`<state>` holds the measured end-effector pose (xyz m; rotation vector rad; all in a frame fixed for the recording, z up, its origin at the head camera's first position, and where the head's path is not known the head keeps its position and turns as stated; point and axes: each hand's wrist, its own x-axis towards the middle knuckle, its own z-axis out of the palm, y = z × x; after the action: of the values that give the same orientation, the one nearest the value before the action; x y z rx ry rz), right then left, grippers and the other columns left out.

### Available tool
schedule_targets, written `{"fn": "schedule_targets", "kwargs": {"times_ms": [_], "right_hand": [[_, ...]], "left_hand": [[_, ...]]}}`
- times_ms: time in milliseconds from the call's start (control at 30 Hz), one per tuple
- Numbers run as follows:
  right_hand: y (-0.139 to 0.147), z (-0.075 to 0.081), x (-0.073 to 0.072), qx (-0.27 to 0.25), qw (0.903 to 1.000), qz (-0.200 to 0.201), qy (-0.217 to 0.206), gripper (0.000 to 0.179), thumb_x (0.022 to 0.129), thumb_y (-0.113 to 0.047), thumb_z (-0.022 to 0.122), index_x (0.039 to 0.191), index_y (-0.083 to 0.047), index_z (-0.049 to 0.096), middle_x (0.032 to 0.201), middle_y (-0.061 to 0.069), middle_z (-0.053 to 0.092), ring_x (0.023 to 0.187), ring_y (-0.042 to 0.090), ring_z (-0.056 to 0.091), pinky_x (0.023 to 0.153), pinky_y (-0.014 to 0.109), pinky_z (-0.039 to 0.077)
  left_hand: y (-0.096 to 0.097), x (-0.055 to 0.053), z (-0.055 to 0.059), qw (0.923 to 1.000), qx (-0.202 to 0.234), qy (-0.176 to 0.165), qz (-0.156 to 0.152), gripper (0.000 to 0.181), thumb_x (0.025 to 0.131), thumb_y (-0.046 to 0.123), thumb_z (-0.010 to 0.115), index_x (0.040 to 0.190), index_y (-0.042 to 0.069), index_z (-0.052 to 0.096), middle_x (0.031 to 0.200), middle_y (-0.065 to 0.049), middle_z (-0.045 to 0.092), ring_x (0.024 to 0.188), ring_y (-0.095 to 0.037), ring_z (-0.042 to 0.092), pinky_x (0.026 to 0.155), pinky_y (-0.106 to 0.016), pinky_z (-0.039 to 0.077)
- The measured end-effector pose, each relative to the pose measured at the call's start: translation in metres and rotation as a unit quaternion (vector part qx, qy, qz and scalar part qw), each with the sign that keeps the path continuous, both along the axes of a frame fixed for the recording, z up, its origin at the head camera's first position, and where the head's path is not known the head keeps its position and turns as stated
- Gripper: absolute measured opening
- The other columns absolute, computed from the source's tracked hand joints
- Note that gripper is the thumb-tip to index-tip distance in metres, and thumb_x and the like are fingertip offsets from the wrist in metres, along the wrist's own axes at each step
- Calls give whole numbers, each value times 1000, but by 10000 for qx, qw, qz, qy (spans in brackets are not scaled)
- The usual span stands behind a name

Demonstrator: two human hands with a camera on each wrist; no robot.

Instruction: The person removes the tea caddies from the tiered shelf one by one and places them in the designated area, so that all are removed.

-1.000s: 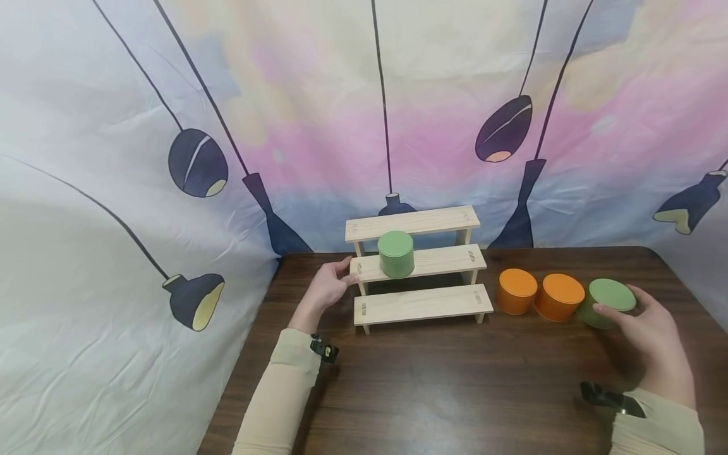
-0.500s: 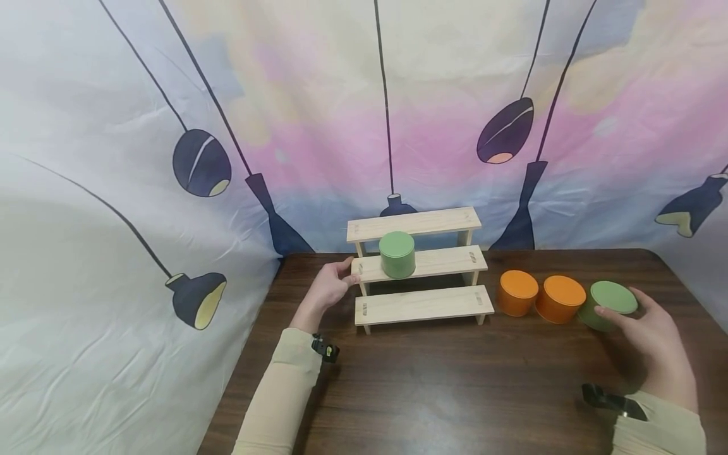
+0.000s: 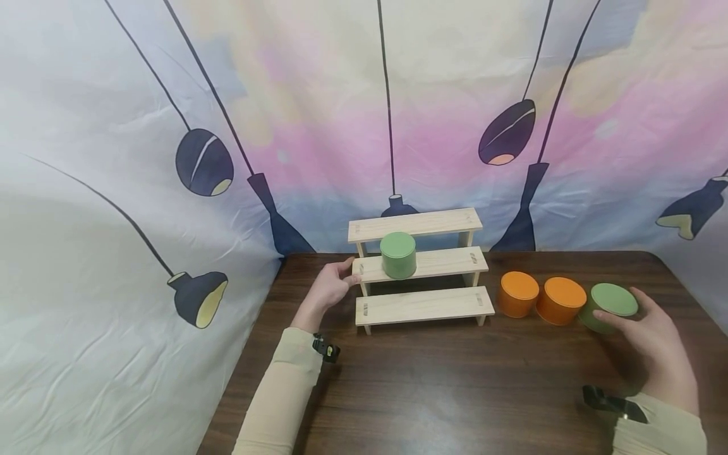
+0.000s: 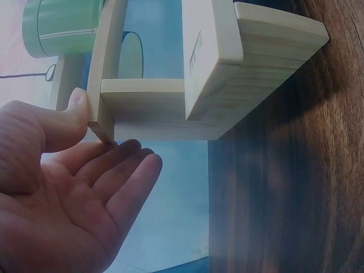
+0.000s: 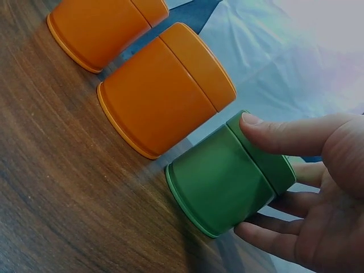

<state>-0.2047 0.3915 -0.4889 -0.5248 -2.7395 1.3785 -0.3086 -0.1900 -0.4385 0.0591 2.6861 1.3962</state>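
Note:
My left hand (image 3: 331, 285) pinches the left end of the middle board of a three-tier wooden display stand (image 3: 423, 304). In the left wrist view the thumb lies on the board's upper face, and the fingertips touch its end from the other side. A round green tin (image 3: 398, 255) with a lid stands upright on that middle tier, left of centre. At the right, my right hand (image 3: 654, 325) grips a second green tin (image 5: 222, 176) by its lid and side, thumb on the near side. This tin's base is on the table.
Two orange tins (image 3: 518, 294) (image 3: 560, 301) stand upright in a row between the stand and the second green tin. The brown wooden table (image 3: 455, 385) meets a patterned fabric backdrop (image 3: 318, 126) behind the stand. Fabric also hangs along the left side.

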Motion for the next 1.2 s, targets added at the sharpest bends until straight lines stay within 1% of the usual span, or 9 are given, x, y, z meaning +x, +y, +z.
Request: {"fn": "schedule_targets", "kwargs": {"times_ms": [233, 367, 533, 633, 767, 900, 1033, 1167, 1200], "right_hand": [[-2, 2, 0, -80, 9999, -22, 94, 109, 103, -43, 70, 167, 4, -5, 168, 40, -3, 151, 67, 5, 112, 85, 18], [-5, 8, 2, -132, 9996, -175, 182, 110, 102, -42, 71, 168, 3, -5, 170, 37, -3, 153, 65, 4, 114, 83, 17], [-12, 22, 5, 38, 9985, -428, 328, 109, 101, -44, 71, 170, -2, -3, 172, 34, -4, 154, 63, 3, 115, 83, 17], [-19, 33, 8, 127, 9970, -600, 470, 105, 102, -41, 70, 171, -5, -1, 174, 30, -2, 155, 61, 4, 115, 83, 17], [-31, 47, 10, 160, 9943, -822, 666, 101, 103, -36, 71, 173, -9, 3, 176, 24, 2, 158, 57, 5, 118, 80, 17], [-46, 58, 11, 96, 9919, -933, 862, 97, 103, -34, 71, 174, -14, 8, 177, 19, 6, 159, 53, 8, 119, 78, 19], [-62, 64, 9, -79, 9902, -808, 1137, 94, 101, -36, 74, 174, -20, 16, 177, 16, 14, 156, 56, 20, 117, 77, 24], [-80, 63, 2, -154, 9888, -448, 1416, 90, 100, -35, 77, 172, -20, 25, 175, 16, 22, 147, 62, 34, 115, 74, 31], [-86, 62, 0, -199, 9883, -351, 1471, 89, 100, -35, 77, 172, -19, 27, 175, 17, 24, 147, 61, 34, 115, 74, 31]], "left_hand": [[-1, 1, 1, 10000, 45, -5, 4, 62, 107, 19, 69, 163, 7, 45, 167, -12, 44, 156, -34, 36, 124, -54, 34], [-1, 1, 1, 10000, 39, 14, -2, 62, 107, 19, 69, 163, 7, 45, 167, -12, 44, 155, -34, 37, 123, -53, 35], [-1, 1, 2, 10000, 9, 71, -28, 61, 107, 19, 68, 163, 7, 45, 166, -14, 45, 154, -35, 39, 123, -53, 35], [-2, 0, 2, 10000, -20, 85, -40, 61, 107, 19, 68, 163, 6, 45, 165, -14, 46, 153, -35, 40, 122, -54, 36], [-1, 0, 2, 9999, -41, 74, -64, 62, 108, 19, 67, 163, 6, 44, 166, -14, 45, 153, -35, 40, 123, -53, 36], [-1, -1, 2, 9999, -56, 85, -94, 61, 108, 18, 67, 163, 5, 44, 166, -14, 44, 154, -35, 38, 123, -53, 35], [0, 0, 3, 9998, -77, 138, -98, 60, 108, 17, 67, 162, 4, 45, 166, -14, 45, 154, -35, 39, 123, -53, 35], [0, 1, 3, 9997, -145, 151, -125, 60, 108, 18, 67, 162, 4, 45, 167, -13, 44, 155, -36, 37, 123, -54, 34], [1, 1, 3, 9997, -164, 148, -140, 60, 107, 17, 67, 162, 4, 45, 167, -13, 43, 155, -36, 36, 124, -54, 34]]}}
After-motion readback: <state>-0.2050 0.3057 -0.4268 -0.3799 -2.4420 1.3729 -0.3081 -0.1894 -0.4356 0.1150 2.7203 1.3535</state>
